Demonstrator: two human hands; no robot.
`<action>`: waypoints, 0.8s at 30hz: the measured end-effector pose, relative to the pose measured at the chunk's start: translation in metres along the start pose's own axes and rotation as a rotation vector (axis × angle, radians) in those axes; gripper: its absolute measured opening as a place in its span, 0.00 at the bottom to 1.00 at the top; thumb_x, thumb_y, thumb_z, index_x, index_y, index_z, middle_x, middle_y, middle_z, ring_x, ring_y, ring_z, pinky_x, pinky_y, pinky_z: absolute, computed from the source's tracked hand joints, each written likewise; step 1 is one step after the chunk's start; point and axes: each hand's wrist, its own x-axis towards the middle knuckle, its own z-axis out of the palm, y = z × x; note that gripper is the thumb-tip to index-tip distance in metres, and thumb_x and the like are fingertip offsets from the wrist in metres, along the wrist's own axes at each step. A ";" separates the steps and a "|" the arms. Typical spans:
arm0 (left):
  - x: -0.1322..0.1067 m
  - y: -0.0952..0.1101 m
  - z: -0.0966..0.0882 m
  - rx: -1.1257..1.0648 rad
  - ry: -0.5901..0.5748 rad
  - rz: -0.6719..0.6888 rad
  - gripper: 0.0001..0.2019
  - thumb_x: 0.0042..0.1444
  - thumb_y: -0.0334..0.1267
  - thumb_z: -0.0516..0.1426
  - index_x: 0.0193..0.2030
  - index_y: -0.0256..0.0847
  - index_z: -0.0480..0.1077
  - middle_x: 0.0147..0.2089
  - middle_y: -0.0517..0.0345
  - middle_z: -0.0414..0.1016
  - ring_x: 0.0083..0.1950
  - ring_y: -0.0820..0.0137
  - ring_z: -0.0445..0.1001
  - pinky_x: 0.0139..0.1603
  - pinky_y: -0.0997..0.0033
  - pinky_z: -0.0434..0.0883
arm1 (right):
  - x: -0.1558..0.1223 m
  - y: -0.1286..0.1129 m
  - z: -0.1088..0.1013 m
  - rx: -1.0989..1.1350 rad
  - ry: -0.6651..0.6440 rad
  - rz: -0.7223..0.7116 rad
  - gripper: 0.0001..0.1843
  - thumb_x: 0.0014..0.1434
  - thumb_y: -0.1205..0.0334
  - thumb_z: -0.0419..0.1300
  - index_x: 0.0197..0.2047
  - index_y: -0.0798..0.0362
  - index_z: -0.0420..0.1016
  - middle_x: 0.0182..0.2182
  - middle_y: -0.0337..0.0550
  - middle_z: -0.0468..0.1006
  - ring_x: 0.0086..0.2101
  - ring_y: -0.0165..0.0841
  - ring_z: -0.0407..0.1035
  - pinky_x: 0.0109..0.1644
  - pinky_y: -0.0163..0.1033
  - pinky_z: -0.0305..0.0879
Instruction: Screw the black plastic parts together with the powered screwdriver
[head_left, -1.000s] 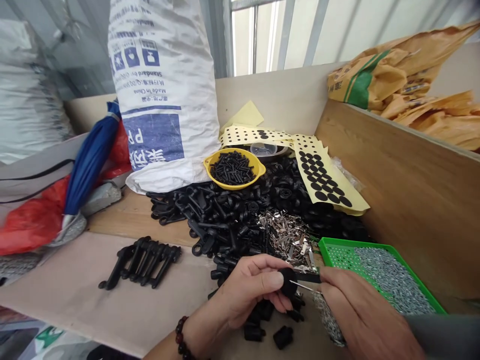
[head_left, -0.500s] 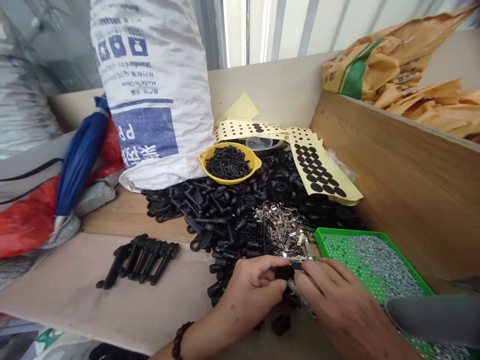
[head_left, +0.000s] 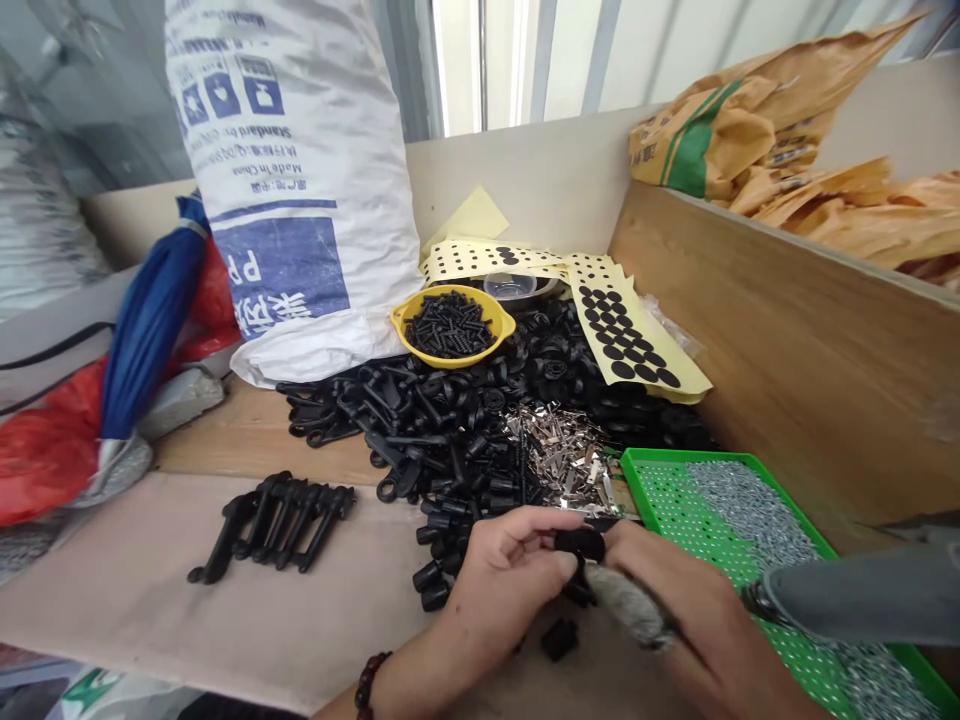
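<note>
My left hand (head_left: 510, 575) pinches a black round plastic part (head_left: 581, 545) between thumb and fingers. My right hand (head_left: 679, 590) is closed beside it, its fingertips near the part's right side. Out from under the right fingers slants a mottled grey wrapped piece, handle-like (head_left: 634, 605); what its far end is stays hidden. Just below lies a small loose black piece (head_left: 559, 638). Behind the hands are a pile of shiny metal strips (head_left: 570, 455) and a heap of black plastic parts (head_left: 450, 430).
A green tray (head_left: 637, 480) of small silvery pieces stands right, with a grey cylindrical tool (head_left: 855, 600) over it. At left lie several assembled black parts (head_left: 281, 525). Behind are a yellow basket (head_left: 454, 360) of black screws, sticker sheets (head_left: 626, 330) and a white sack (head_left: 300, 180).
My right hand has turned, baring more of the grey wrapped piece. The left hand still pinches the black part. The grey tool at right appears slightly shifted as the view moved.
</note>
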 end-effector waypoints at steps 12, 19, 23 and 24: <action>-0.009 -0.002 0.003 -0.401 -0.129 -0.168 0.13 0.41 0.32 0.69 0.37 0.36 0.79 0.30 0.56 0.78 0.30 0.76 0.73 0.35 0.79 0.68 | -0.003 0.004 0.005 -0.068 0.087 -0.150 0.16 0.56 0.76 0.45 0.42 0.50 0.65 0.33 0.42 0.74 0.37 0.32 0.72 0.39 0.34 0.70; -0.014 -0.006 0.006 -0.403 -0.154 -0.167 0.15 0.41 0.33 0.69 0.38 0.36 0.78 0.33 0.53 0.78 0.33 0.73 0.74 0.38 0.76 0.67 | -0.013 0.010 0.011 -0.184 0.195 -0.261 0.18 0.57 0.78 0.46 0.47 0.57 0.68 0.38 0.51 0.76 0.42 0.37 0.71 0.45 0.42 0.69; -0.018 -0.006 0.006 -0.399 -0.133 -0.162 0.14 0.40 0.34 0.70 0.36 0.35 0.78 0.35 0.52 0.78 0.32 0.73 0.73 0.37 0.76 0.67 | -0.015 0.007 0.011 -0.247 0.216 -0.292 0.19 0.55 0.78 0.46 0.46 0.58 0.68 0.37 0.51 0.77 0.41 0.38 0.71 0.44 0.44 0.69; -0.019 -0.006 0.006 -0.399 -0.125 -0.161 0.14 0.40 0.34 0.70 0.36 0.36 0.78 0.35 0.53 0.78 0.32 0.74 0.73 0.37 0.76 0.67 | -0.015 0.006 0.011 -0.285 0.231 -0.307 0.19 0.54 0.78 0.45 0.46 0.58 0.68 0.36 0.52 0.77 0.40 0.38 0.71 0.44 0.45 0.69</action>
